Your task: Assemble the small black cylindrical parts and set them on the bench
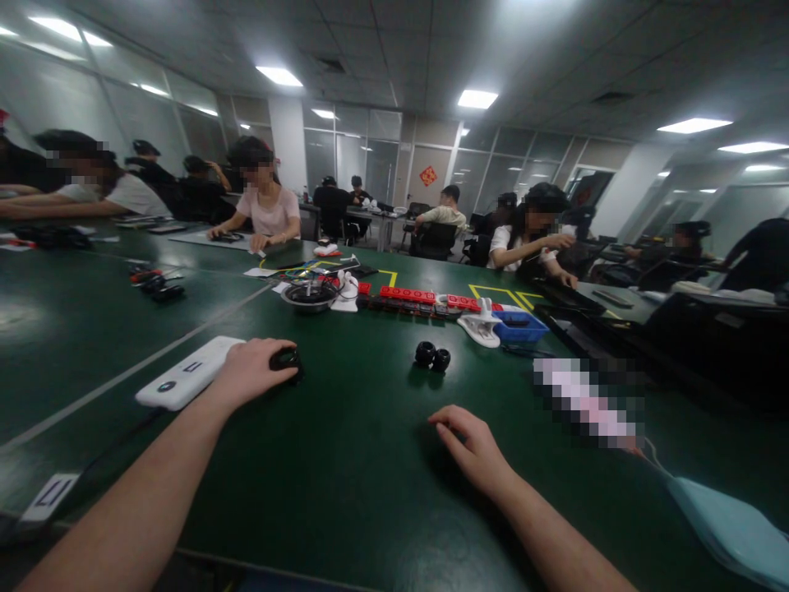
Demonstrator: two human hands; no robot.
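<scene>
Black piece [288, 360] near logo-marked case [206, 362]

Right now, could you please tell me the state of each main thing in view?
Left hand: grip closed around a black piece.
Right hand: loosely curled, nothing visibly held.
Two round black pieces: side by side, untouched.
White box: flat, partly hidden.
Blue bin: upright, dark contents.
Ceiling lights: lit.

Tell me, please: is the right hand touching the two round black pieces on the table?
Apart. The head view shows a strip of bare green table between the right hand and the round black pieces.
</scene>
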